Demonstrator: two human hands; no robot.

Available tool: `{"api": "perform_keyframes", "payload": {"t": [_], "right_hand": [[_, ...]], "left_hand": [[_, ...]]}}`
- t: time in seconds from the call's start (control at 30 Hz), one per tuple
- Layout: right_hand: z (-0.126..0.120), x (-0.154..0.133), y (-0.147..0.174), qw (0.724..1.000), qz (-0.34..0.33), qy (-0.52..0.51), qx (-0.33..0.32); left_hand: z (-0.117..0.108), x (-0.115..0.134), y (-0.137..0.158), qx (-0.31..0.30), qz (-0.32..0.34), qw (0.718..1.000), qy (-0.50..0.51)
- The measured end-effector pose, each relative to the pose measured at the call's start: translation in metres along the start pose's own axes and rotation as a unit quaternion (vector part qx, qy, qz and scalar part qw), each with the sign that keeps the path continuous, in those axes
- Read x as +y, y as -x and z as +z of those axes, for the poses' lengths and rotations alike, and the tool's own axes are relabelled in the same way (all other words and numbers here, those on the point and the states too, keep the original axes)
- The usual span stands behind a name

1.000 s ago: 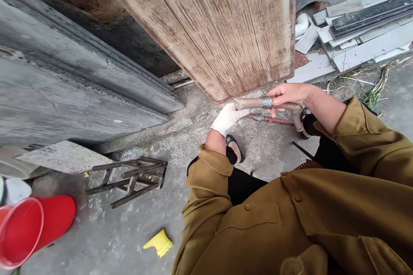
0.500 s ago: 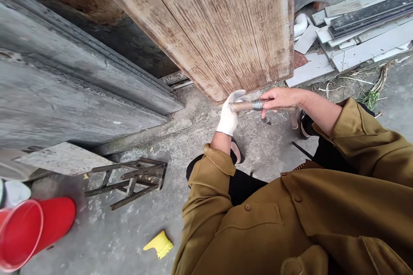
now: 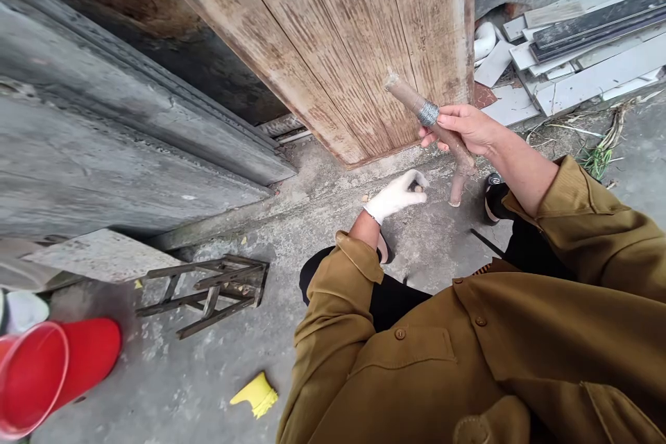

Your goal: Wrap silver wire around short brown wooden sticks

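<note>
My right hand (image 3: 465, 128) is bare and closed round a forked wooden stick (image 3: 455, 146), just below a band of wound wire (image 3: 428, 114). The stick slants, its cut end up over the lower part of the wooden panel and its short bent end down towards the floor. My left hand (image 3: 398, 195) wears a white glove and is apart from the stick, to its lower left. Its thumb and fingers are curved with a gap between them; a small brownish patch shows there, which I cannot make out.
A weathered plank panel (image 3: 343, 48) stands in front of me. To the right lie stacked boards (image 3: 598, 48) and a white pipe (image 3: 485, 41). On the left are a small wooden stool (image 3: 213, 291), a red bucket (image 3: 94, 354) and a yellow thing (image 3: 257, 394) on the concrete floor.
My right hand has risen, tilting the stick from nearly level to slanting. The gloved left hand has come off the stick's end and moved down and right.
</note>
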State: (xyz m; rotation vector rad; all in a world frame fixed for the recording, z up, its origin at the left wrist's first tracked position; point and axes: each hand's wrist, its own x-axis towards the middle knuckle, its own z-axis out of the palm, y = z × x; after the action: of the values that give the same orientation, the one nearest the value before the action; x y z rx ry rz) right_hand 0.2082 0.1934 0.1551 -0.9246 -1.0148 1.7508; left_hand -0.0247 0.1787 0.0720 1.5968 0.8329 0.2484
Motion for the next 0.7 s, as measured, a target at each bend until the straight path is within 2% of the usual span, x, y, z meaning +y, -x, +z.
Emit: {"api": "perform_keyframes", "payload": {"t": [0.13, 0.27, 0.37, 0.47, 0.53, 0.6, 0.7], "right_hand": [[-0.002, 0.0, -0.004, 1.0, -0.002, -0.006, 0.001], [-0.013, -0.001, -0.008, 0.997, 0.0, -0.012, 0.078], [-0.017, -0.001, -0.01, 0.992, 0.016, -0.005, 0.126], [-0.018, 0.001, -0.011, 0.99, 0.033, 0.01, 0.136], [-0.021, 0.002, -0.014, 0.987, 0.026, 0.019, 0.155], [-0.027, 0.003, -0.017, 0.981, 0.009, 0.018, 0.192], [-0.032, 0.004, -0.019, 0.976, -0.007, 0.007, 0.217]], "left_hand": [[0.006, -0.005, -0.002, 0.063, -0.009, 0.993, -0.104], [-0.001, -0.011, -0.003, 0.11, 0.006, 0.986, -0.121], [-0.011, -0.017, -0.004, 0.149, -0.046, 0.986, -0.057], [-0.017, -0.021, -0.006, 0.179, -0.124, 0.975, 0.045], [-0.021, -0.022, -0.006, 0.206, -0.139, 0.967, 0.056], [-0.026, -0.022, -0.002, 0.205, -0.089, 0.975, 0.021], [-0.033, -0.018, 0.006, 0.146, 0.021, 0.988, -0.042]]}}
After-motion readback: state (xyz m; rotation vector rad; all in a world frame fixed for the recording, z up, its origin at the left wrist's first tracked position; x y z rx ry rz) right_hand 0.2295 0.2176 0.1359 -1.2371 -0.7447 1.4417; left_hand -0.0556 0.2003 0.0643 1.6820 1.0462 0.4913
